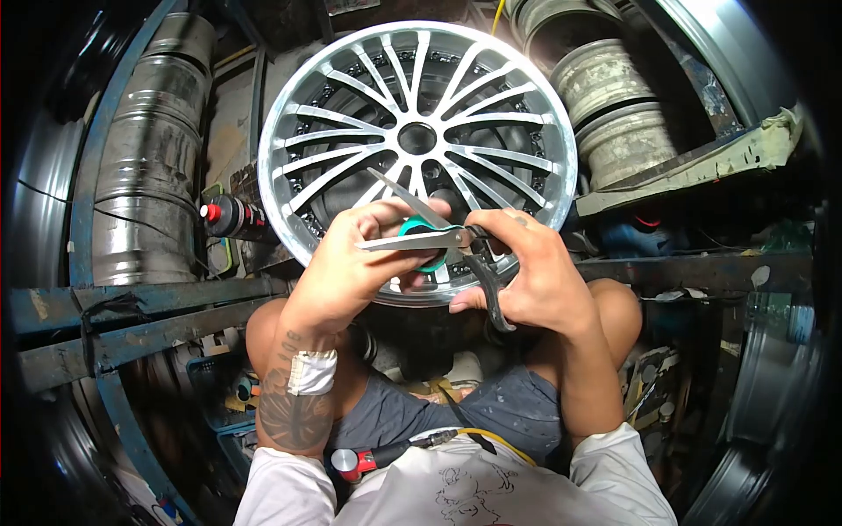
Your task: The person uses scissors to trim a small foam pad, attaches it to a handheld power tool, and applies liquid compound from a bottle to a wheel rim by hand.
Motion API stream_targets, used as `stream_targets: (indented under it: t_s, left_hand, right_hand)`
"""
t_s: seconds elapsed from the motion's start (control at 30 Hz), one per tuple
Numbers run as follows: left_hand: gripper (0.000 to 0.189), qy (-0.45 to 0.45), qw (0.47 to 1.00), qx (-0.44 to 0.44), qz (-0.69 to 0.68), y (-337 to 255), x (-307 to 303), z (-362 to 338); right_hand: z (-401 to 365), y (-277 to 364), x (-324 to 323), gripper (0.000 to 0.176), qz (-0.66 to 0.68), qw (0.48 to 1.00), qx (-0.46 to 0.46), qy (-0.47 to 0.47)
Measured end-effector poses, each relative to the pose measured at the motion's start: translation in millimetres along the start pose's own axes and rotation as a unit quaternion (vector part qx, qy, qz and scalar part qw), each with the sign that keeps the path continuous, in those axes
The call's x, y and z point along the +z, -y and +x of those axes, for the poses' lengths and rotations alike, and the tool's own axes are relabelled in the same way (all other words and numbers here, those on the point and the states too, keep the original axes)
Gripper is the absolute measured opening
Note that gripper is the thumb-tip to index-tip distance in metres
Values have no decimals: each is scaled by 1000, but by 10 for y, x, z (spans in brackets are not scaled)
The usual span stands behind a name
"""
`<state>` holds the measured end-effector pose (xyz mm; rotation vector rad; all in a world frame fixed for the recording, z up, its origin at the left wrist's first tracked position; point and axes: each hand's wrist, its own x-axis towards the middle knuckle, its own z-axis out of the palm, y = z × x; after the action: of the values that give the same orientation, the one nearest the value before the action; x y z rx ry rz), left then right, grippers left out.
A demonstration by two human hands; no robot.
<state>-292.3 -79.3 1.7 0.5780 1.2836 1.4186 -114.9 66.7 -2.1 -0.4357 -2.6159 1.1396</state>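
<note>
My right hand (pixel 535 276) grips a pair of scissors (pixel 412 241) by the black handles. The two metal blades stand apart in a V that points left, toward my other hand. Behind the blades, the curled fingers of my left hand (pixel 338 259) hold a teal ring-shaped thing (pixel 410 226), which looks like a roll of tape. Part of it is hidden by the scissors and my fingers. Both hands are over the near edge of a large silver multi-spoke wheel rim (pixel 281 197), which lies face up in front of my knees.
Stacked metal rims (pixel 145 167) stand on the left, and dusty rims (pixel 614 114) on the right. A dark bottle with a red cap (pixel 232 216) is left of the wheel. A blue metal frame (pixel 167 302) borders the seat. A red-and-black air tool (pixel 377 458) with a yellow hose rests on my lap.
</note>
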Motion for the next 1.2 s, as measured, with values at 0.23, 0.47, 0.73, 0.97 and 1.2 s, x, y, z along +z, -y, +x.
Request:
stream_targets:
  t_s: [0.23,0.47,0.73,0.97,1.2]
  left_hand:
    - [38,-49,990,57,-116,151,106,48]
    - [48,-54,988,65,-133,107,110,44]
    - [44,-101,981,92,-137,100,144,62]
    - [29,-137,967,188,-104,212,139,118]
    - [21,-159,969,175,-64,185,110,110]
  right_hand:
    - [28,-1,163,69,85,994,47,-59]
    - [24,-29,222,66,95,991,66,-74]
    - [27,81,259,63,124,981,147,-11]
    - [-6,-38,514,56,307,946,91,-51]
    - [2,-29,490,56,294,951,92,-36]
